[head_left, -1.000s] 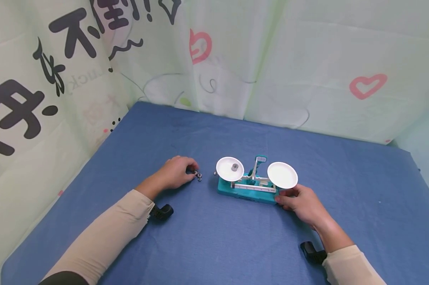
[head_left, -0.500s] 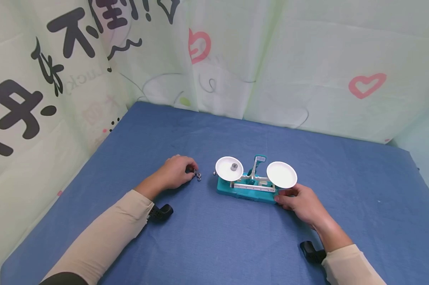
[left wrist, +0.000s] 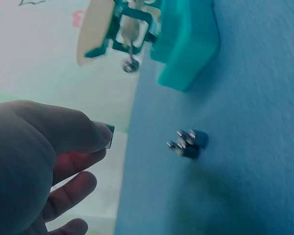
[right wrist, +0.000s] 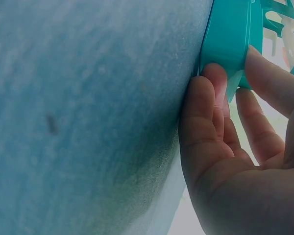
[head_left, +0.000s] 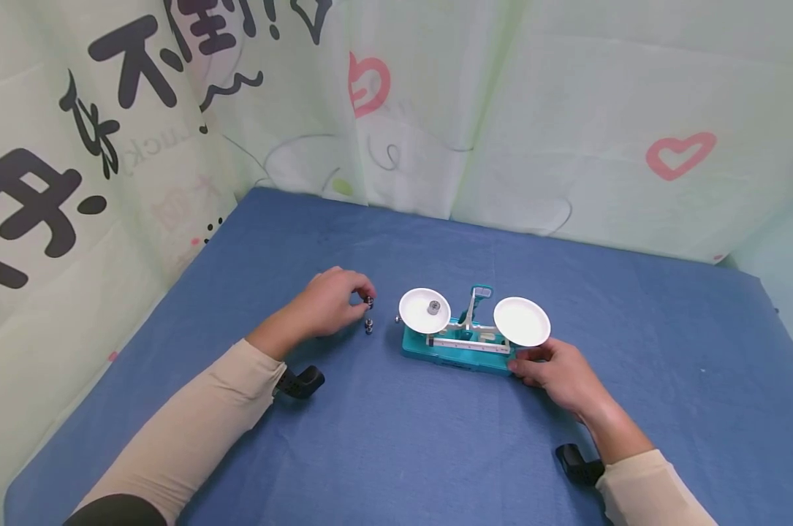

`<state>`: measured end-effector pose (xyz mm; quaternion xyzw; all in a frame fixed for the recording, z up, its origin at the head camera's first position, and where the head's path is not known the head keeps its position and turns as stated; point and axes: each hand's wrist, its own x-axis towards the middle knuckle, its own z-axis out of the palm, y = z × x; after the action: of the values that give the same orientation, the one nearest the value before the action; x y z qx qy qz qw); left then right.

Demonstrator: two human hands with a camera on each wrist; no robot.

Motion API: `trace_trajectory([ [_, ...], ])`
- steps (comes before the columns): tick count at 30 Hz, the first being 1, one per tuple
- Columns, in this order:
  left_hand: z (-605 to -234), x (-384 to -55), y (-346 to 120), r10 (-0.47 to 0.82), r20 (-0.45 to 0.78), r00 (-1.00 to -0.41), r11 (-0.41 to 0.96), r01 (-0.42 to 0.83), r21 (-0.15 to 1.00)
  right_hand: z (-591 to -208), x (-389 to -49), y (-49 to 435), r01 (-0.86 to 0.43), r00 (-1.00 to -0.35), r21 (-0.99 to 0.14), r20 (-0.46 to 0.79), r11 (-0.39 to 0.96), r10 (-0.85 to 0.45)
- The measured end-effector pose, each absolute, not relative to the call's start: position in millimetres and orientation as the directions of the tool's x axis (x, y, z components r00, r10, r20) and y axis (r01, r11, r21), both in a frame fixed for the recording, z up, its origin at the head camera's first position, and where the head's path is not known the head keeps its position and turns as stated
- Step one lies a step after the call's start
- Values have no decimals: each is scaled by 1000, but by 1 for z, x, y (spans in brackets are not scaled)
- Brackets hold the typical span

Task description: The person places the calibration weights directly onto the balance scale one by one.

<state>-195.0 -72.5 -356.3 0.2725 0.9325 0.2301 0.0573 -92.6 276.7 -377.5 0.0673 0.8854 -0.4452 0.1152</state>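
A teal balance scale (head_left: pixel 458 356) with two white pans stands on the blue table. On its left pan (head_left: pixel 414 315) sits a small metal weight (head_left: pixel 433 307); the right pan (head_left: pixel 522 322) is bare. My left hand (head_left: pixel 330 301) pinches another small metal weight (left wrist: pixel 109 136) between thumb and forefinger, raised above the table to the left of the scale. Below it, several knobbed weights (left wrist: pixel 188 144) stand close together on the cloth. My right hand (head_left: pixel 563 376) grips the right end of the scale's base (right wrist: pixel 228 39), thumb on one side and fingertips low against the other.
Blue cloth (head_left: pixel 396 438) covers the table. A pale printed curtain (head_left: pixel 567 109) hangs along the back and left sides. Each wrist bears a black camera mount, such as the left mount (head_left: pixel 300 382).
My left hand has lifted and moved slightly away from me, bringing one weight up from beside the others. My right hand and the scale keep their place.
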Motion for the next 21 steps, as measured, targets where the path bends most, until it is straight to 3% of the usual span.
trace_trajectory([
  [21,-317,-184,-34,586,122,-801,679,568,465,-376,-92,276,224,-965,-764,-262,605,26],
])
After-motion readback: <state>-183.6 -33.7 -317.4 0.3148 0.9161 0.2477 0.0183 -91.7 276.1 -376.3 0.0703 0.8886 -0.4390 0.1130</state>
